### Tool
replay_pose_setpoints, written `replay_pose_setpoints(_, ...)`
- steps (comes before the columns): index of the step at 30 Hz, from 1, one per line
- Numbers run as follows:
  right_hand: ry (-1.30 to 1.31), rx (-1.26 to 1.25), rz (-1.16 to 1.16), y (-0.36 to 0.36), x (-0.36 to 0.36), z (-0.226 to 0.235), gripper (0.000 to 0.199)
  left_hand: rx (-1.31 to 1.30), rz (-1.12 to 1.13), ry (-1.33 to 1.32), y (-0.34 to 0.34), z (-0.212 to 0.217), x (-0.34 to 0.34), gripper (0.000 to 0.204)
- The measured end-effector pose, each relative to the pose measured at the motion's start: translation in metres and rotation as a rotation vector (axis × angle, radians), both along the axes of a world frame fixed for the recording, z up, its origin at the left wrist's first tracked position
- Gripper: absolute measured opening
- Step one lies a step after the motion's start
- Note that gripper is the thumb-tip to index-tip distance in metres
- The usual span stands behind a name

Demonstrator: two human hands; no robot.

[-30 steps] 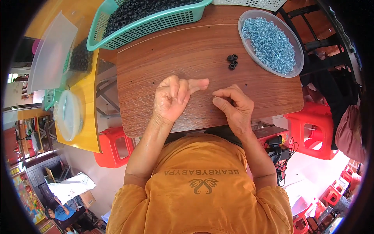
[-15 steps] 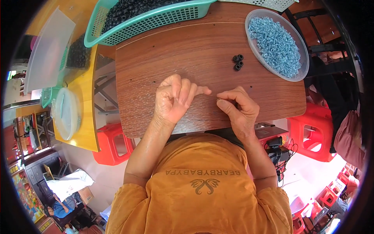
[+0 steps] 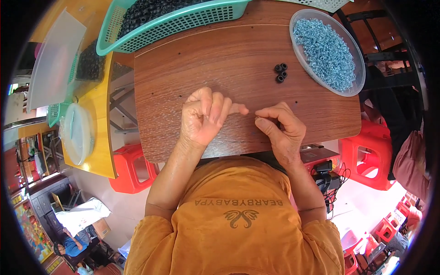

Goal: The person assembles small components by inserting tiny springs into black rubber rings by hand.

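Note:
Above the brown tabletop (image 3: 220,64), my left hand (image 3: 205,114) has its fingers curled in, one finger stretched toward the right; anything inside the curl is hidden. Close by, my right hand (image 3: 284,126) pinches thumb and forefinger together on something too small to make out. A narrow gap separates the two hands. Beyond the right hand lies a little cluster of black beads (image 3: 280,73). Light blue glassy beads (image 3: 325,55) fill much of a clear round tub (image 3: 360,80) at the far right of the table.
At the far left, a green plastic basket (image 3: 183,28) holds many black beads (image 3: 149,13). A yellow table (image 3: 98,149) to the left bears a clear round lid or tub (image 3: 78,133). Red stools (image 3: 133,169) stand around, and a person (image 3: 75,245) is in the background.
My hands keep almost the same pose and place. The view has shifted very slightly; the beads, tub and basket stay put on the table.

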State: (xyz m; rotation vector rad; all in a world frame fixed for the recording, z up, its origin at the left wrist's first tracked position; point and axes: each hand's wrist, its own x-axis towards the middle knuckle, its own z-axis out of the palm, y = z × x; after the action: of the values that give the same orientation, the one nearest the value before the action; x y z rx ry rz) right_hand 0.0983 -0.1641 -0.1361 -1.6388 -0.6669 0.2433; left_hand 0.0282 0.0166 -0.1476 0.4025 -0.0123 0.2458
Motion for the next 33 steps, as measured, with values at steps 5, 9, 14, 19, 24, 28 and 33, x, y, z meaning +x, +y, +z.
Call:
replay_pose_setpoints(5,0.002,0.011,-0.004,0.0005,-0.0002,-0.0006,0.016,-0.043,-0.027,0.049,0.0048,-0.0011,-0.0037,0.02)
replay_pose_setpoints(9,0.002,0.001,-0.006,0.0007,0.0002,-0.0007,0.016,-0.068,-0.009,0.063,0.0039,0.0,-0.0041,0.019)
replay_pose_setpoints(14,-0.004,-0.001,-0.004,0.0008,-0.0001,-0.0007,0.016,-0.068,-0.008,0.065,0.0044,-0.0004,-0.0042,0.019)
replay_pose_setpoints(19,-0.004,0.008,-0.016,0.0019,-0.0007,-0.0006,0.016,-0.071,0.001,0.075,0.0037,0.0,-0.0042,0.019)
replay_pose_setpoints(24,-0.002,0.006,-0.015,0.0016,-0.0011,-0.0008,0.017,-0.07,-0.003,0.065,0.0035,-0.0003,-0.0046,0.018)
replay_pose_setpoints(28,0.007,0.007,-0.021,0.0018,-0.0018,0.0011,0.016,-0.066,-0.007,0.064,0.0035,0.0003,-0.0053,0.018)
replay_pose_setpoints(33,0.018,-0.002,-0.02,0.0014,-0.003,0.0006,0.016,-0.057,-0.005,0.066,0.0034,-0.0009,-0.0066,0.017)
